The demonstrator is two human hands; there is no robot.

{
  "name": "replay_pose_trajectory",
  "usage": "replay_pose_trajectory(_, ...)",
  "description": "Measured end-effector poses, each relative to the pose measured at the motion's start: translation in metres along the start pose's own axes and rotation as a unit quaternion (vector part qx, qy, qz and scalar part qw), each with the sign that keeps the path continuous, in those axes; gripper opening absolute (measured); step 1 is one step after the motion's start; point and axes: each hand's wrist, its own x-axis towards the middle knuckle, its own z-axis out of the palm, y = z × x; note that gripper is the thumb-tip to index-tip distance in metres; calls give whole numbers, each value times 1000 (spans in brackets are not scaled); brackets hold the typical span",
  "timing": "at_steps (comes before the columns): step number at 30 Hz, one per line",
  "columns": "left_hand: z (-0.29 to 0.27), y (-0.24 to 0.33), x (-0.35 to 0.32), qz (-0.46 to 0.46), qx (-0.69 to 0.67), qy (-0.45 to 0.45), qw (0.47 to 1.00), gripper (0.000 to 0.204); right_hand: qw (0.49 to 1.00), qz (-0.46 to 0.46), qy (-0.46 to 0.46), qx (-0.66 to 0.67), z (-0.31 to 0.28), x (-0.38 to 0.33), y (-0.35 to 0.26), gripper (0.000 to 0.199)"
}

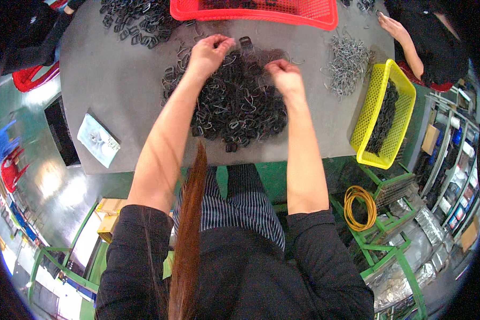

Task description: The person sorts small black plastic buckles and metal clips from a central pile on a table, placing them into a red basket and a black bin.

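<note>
A heap of small dark metal clips [234, 106] lies in the middle of the grey table [122, 85]. My left hand [208, 53] is at the far left edge of the heap, fingers pinched together on a small dark clip. Over the far right part of the heap, my right hand [284, 74] is curled shut; what it holds is hidden by the fingers.
A red plastic basket [256, 12] stands at the far edge, with another pile of dark clips [138, 21] to its left. Silver wire pieces [348, 63] lie at the right. A yellow basket [386, 114] overhangs the right edge. A small plastic bag [98, 140] lies left. Another person's hand [392, 24] is far right.
</note>
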Motion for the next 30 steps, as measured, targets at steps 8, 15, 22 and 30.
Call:
replay_pose_trajectory(8, 31, 39, 12, 40, 198, -9, 979, 39, 985, 64, 63, -147, 8, -29, -36, 31)
replay_pose_trajectory(15, -46, 64, -23, -158, -346, -152, 912, 26, 997, -24, 24, 67, -16, -31, 7, 24)
replay_pose_trajectory(22, -74, 66, -51, -154, -545, -53, 823, 28, 963, -58, -3, -265, 38, -2, -62, 36)
replay_pose_trajectory(30, -37, 23, -38, -60, 167, -8, 984, 32, 969, -16, 15, -244, 9, -1, -45, 30)
